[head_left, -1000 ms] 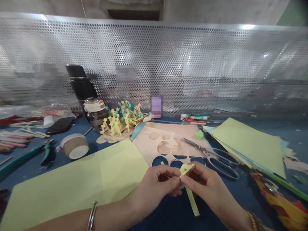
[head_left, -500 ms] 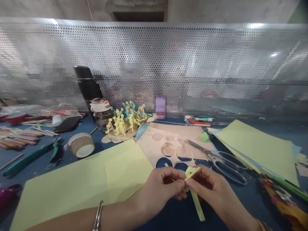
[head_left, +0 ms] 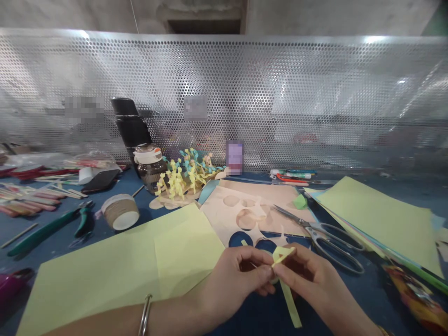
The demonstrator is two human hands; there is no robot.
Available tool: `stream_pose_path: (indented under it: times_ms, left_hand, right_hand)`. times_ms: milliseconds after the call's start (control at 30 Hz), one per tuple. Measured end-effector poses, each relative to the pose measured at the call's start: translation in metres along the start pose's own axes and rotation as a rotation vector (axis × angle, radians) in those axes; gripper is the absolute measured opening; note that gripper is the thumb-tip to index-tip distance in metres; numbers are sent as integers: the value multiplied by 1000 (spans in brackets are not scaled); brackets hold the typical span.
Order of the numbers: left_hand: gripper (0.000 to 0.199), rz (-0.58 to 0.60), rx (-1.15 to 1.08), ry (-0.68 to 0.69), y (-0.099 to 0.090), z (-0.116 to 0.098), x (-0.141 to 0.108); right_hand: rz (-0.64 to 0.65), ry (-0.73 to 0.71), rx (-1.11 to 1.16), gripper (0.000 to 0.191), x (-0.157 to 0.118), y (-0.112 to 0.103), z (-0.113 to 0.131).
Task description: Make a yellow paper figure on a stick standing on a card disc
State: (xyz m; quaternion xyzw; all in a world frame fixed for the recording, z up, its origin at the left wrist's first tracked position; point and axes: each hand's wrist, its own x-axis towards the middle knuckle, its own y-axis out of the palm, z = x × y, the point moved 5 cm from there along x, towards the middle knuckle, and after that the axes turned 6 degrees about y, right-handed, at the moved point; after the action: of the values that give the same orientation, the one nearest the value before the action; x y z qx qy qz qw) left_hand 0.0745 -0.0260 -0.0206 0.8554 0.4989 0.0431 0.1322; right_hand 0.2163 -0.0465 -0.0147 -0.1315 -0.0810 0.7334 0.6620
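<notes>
Fingers (head_left: 262, 275) of left hand (head_left: 229, 282) and right hand (head_left: 317, 280) pinch a yellow strip (head_left: 291, 305), purple panel (head_left: 234, 155) unreadably blurred.

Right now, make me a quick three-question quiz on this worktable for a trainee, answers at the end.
1. What do the left hand and right hand hold between them?
2. True or false: the scissors are in the right hand.
3. What colour are the handles of the pliers? a) red b) teal green c) yellow

Key: 1. A yellow strip. 2. False; they lie with their blades over the peach paper. 3. b.
</notes>
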Motion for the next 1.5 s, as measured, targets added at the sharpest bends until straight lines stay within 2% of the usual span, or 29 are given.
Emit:
stream_pose_path:
  times_ms: [200,467,800,1167,1500]
  left_hand:
    - [30,-11,-15,-8,0,-1,0]
    - [28,-9,1,-14,0,0,-1]
    - [27,8,-12,2,-1,3,-1]
    - [31,-26,-6,-15,0,-1,-2]
    - [21,14,57,15,2,-5,-1]
  right_hand:
    - [45,-11,-8,26,1,-1,-7]
    - [-15,-24,-23,26,0,-1,-3]
    - [-5,-28,-19,24,3,-2,-10]
    - [-16,-11,11,25,-1,0,1]
    - [-39,-16,61,23,-2,-1,3]
